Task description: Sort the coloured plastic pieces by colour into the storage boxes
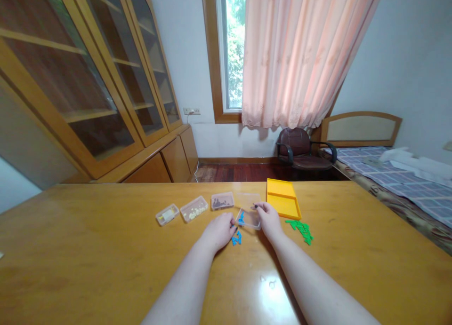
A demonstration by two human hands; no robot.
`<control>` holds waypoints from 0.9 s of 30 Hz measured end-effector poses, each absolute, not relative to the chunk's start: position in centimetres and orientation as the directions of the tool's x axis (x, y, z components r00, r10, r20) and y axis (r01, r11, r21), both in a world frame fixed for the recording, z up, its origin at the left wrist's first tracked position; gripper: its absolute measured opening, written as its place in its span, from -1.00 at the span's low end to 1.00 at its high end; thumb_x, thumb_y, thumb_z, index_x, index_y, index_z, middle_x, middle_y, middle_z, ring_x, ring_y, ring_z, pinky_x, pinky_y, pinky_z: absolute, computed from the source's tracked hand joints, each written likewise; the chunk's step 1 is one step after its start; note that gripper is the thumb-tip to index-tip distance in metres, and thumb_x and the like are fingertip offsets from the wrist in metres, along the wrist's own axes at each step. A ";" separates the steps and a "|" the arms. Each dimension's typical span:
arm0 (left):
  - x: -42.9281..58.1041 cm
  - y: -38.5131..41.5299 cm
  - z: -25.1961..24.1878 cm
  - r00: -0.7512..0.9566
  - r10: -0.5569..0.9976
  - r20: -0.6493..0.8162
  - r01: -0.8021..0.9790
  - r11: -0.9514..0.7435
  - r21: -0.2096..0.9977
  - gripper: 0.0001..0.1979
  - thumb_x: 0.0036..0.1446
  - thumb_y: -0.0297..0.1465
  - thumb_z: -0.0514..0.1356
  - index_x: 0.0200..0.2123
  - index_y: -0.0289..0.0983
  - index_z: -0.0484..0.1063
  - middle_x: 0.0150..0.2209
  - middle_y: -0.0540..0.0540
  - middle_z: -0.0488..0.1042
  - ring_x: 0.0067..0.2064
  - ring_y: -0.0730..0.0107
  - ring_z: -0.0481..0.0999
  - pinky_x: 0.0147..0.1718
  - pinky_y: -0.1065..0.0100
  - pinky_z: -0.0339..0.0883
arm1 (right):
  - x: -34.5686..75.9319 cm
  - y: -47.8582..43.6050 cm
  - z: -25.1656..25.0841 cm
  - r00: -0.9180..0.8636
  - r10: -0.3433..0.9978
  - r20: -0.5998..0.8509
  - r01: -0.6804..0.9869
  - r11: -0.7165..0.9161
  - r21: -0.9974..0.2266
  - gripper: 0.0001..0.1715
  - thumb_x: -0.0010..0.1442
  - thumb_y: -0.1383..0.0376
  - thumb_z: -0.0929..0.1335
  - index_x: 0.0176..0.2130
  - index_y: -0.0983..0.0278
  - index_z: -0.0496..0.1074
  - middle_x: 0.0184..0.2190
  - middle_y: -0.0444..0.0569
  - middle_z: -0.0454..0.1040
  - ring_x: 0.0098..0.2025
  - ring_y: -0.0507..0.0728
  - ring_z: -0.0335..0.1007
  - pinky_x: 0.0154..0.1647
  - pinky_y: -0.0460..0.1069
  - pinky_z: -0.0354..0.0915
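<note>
A clear plastic box (251, 220) with its lid (247, 199) folded back lies on the table, with some blue pieces (241, 218) at its left side. My right hand (270, 220) grips the box's right edge between thumb and fingers. Just left of the box, my left hand (219, 232) has its fingers curled together, close to a few loose blue pieces (236, 239) on the tabletop. Whatever those fingertips pinch, if anything, is hidden. To the right of my right hand lies a pile of small green pieces (302, 231).
Beyond my hands stand clear boxes: one with dark pieces (222, 202), one with pale pieces (194, 210), and a smaller case (167, 215). An open yellow case (283, 200) lies behind the green pile. The wooden table (106, 254) ends before a chair (300, 148).
</note>
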State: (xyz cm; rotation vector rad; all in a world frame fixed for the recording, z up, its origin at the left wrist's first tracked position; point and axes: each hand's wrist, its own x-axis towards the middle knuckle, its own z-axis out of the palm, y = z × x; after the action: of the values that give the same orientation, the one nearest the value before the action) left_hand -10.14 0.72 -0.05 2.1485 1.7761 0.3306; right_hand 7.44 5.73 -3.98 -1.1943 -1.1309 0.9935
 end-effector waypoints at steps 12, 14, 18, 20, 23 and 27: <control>-9.7 1.0 -0.2 0.144 0.986 -0.082 0.932 -0.107 0.347 -0.86 0.13 -0.39 0.08 -0.30 -0.26 0.43 -0.24 -0.12 0.49 -0.20 0.30 0.46 -0.27 0.39 0.21 | 7.5 5.6 -3.8 0.173 0.979 0.104 0.015 0.103 -0.995 -0.79 -0.12 0.19 0.32 -0.45 0.26 0.43 -0.43 -0.03 0.52 -0.30 0.18 0.41 -0.21 0.02 0.26; -9.7 1.1 -0.3 0.159 0.984 -0.078 0.930 -0.123 0.346 -0.86 0.13 -0.39 0.08 -0.30 -0.26 0.43 -0.23 -0.11 0.49 -0.20 0.30 0.46 -0.27 0.38 0.21 | 7.5 5.6 -3.7 0.169 0.980 0.102 0.007 0.102 -0.995 -0.78 -0.13 0.19 0.32 -0.44 0.27 0.43 -0.43 -0.02 0.52 -0.29 0.18 0.41 -0.20 0.02 0.26; -9.9 1.1 -0.5 0.172 0.983 -0.063 0.932 -0.142 0.332 -0.85 0.15 -0.38 0.07 -0.30 -0.25 0.42 -0.24 -0.12 0.49 -0.21 0.29 0.46 -0.27 0.37 0.21 | 7.6 5.6 -3.5 0.160 0.980 0.115 0.011 0.114 -0.993 -0.79 -0.13 0.18 0.32 -0.46 0.26 0.44 -0.44 -0.02 0.52 -0.30 0.18 0.41 -0.19 0.03 0.26; -9.9 1.1 -0.4 0.168 0.983 -0.069 0.934 -0.137 0.330 -0.85 0.15 -0.38 0.06 -0.30 -0.26 0.42 -0.24 -0.12 0.48 -0.20 0.29 0.46 -0.26 0.38 0.21 | 7.6 5.5 -3.5 0.161 0.979 0.122 0.020 0.120 -0.993 -0.79 -0.13 0.18 0.33 -0.48 0.26 0.44 -0.45 -0.02 0.52 -0.31 0.18 0.41 -0.20 0.03 0.25; -9.8 1.0 -0.4 0.165 0.984 -0.068 0.933 -0.134 0.334 -0.85 0.15 -0.38 0.07 -0.30 -0.26 0.42 -0.23 -0.12 0.48 -0.20 0.30 0.46 -0.26 0.38 0.22 | 7.6 5.5 -3.4 0.168 0.978 0.128 0.027 0.125 -0.992 -0.78 -0.13 0.18 0.33 -0.47 0.26 0.44 -0.45 -0.03 0.52 -0.32 0.18 0.40 -0.22 0.02 0.25; -9.7 1.0 -0.5 0.153 0.987 -0.048 0.932 -0.128 0.338 -0.86 0.12 -0.40 0.08 -0.29 -0.25 0.42 -0.23 -0.11 0.49 -0.20 0.29 0.46 -0.26 0.38 0.23 | 7.5 5.5 -3.4 0.165 0.979 0.116 0.025 0.114 -0.993 -0.80 -0.13 0.19 0.32 -0.47 0.26 0.44 -0.45 -0.03 0.52 -0.32 0.17 0.40 -0.24 0.02 0.26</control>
State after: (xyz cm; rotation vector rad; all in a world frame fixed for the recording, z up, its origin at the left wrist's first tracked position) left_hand -9.75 1.03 -0.53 2.1458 1.8546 0.2698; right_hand 7.54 5.45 -3.43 -1.2095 -1.1489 0.9950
